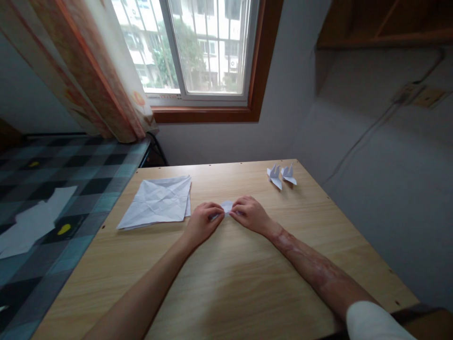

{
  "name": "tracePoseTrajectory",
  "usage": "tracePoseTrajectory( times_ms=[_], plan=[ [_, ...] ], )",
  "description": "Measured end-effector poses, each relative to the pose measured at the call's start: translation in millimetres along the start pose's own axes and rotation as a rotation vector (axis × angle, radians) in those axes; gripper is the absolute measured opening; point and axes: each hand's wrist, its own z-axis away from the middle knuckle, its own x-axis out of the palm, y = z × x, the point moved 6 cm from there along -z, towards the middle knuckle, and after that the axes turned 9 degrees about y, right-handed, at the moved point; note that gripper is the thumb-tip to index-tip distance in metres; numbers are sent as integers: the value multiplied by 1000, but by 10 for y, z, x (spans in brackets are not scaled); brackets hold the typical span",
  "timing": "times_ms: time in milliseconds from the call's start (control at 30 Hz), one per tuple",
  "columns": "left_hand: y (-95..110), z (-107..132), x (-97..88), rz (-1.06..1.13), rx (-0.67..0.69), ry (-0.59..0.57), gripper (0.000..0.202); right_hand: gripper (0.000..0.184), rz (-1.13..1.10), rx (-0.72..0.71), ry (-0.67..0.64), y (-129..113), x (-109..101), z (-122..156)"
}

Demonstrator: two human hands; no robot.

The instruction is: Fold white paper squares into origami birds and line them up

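Note:
A small folded piece of white paper (pixel 227 206) shows between my two hands, over the middle of the wooden table (pixel 226 278). My left hand (pixel 207 218) pinches its left side, fingers curled over the edge. On the opposite side my right hand (pixel 250 215) grips the paper between thumb and fingers. Most of the paper is covered by my fingers, so its full shape is hidden. Left of my hands lies a stack of creased white paper sheets (pixel 159 200). Two folded paper cranes (pixel 274 177) stand near the table's far right corner.
To the left is a bed with a checked cover (pixel 88 189), with loose white sheets (pixel 38 219) on it. A curtain (pixel 95 71) hangs beside the window (pixel 208 52) behind the table. A cable (pixel 357 141) runs down the right wall from a socket (pixel 406 93).

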Motion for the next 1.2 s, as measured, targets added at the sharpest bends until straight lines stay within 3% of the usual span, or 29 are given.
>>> tracePoseTrajectory(
  times_ms=[100,233,333,567,733,1067,1200],
  plan=[
    [-38,4,13,19,-15,10,13,9,-38,74,13,45,-13,0],
    [-66,11,16,42,-25,31,14,42,-71,104,17,64,-21,0],
    [-74,13,28,72,-18,19,16,49,-80,95,-28,61,14,5],
    [-98,22,35,70,-47,28,17,41,-66,15,-40,31,19,11],
    [-95,21,-29,21,-54,124,20,23,-31,-74,-33,-28,3,-3],
    [-44,8,-6,5,10,64,16,19,100,-177,-44,-113,-13,-1],
    [0,6,-12,4,21,64,14,14,56,-133,-27,-94,3,-11]
  ],
)
